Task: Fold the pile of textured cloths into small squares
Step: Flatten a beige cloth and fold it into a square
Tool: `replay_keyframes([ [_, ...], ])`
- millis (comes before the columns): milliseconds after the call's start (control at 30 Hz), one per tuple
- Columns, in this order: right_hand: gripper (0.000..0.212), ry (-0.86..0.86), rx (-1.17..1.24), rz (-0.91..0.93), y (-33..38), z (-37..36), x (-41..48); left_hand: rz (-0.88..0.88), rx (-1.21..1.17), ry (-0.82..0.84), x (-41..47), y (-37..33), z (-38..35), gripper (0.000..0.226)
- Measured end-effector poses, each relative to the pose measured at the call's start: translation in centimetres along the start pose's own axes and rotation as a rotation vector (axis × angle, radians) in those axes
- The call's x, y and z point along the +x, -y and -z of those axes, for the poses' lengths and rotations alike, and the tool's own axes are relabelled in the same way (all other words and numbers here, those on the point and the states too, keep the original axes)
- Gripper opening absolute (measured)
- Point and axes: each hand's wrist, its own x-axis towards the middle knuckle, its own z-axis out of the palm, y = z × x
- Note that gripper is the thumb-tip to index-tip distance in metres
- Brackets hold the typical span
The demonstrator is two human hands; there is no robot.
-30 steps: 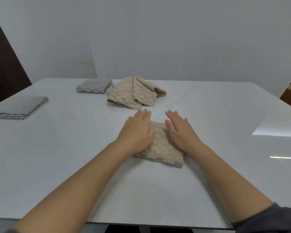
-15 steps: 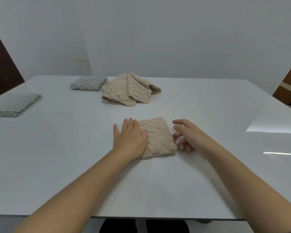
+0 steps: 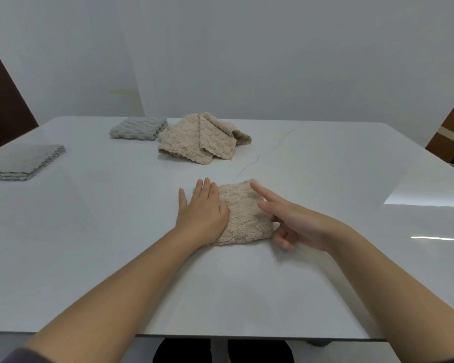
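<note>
Pressing down flat, the left hand (image 3: 202, 213) covers the left side of the folded beige cloth (image 3: 245, 218), the right hand (image 3: 296, 225) at the cloth's right edge, forefinger out, grip unclear, the unfolded pile (image 3: 194, 140) beyond the cloth.

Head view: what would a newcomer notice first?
A folded beige cloth lies near the middle of the table, the left hand flat on it and the right hand at its right edge. Behind it sits a loose pile of beige cloths, with a folded grey cloth on its left.
</note>
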Motion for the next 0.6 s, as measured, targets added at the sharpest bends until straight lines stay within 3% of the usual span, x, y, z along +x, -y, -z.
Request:
replay_keyframes([
  [200,0.051,-0.006,-0.047,-0.006,0.1,0.4,-0.2,0.0,0.015,-0.016,-0.1,-0.1,-0.1,0.061],
  [333,0.046,-0.142,-0.1,-0.001,-0.1,1.5,-0.7,0.01,0.025,-0.01,-0.2,-0.3,0.0,0.061],
  [400,0.044,-0.289,-0.153,0.028,0.0,1.7,-0.6,0.013,0.03,-0.001,-0.3,-0.4,0.2,0.061],
  [500,0.044,-0.575,-0.459,0.195,0.6,0.6,1.2,-0.009,-0.007,-0.048,-0.8,-0.7,1.0,0.061],
  [600,0.046,-0.568,-0.805,0.322,1.6,-1.3,3.6,-0.059,-0.032,-0.113,-1.3,-1.2,1.6,0.06],
])
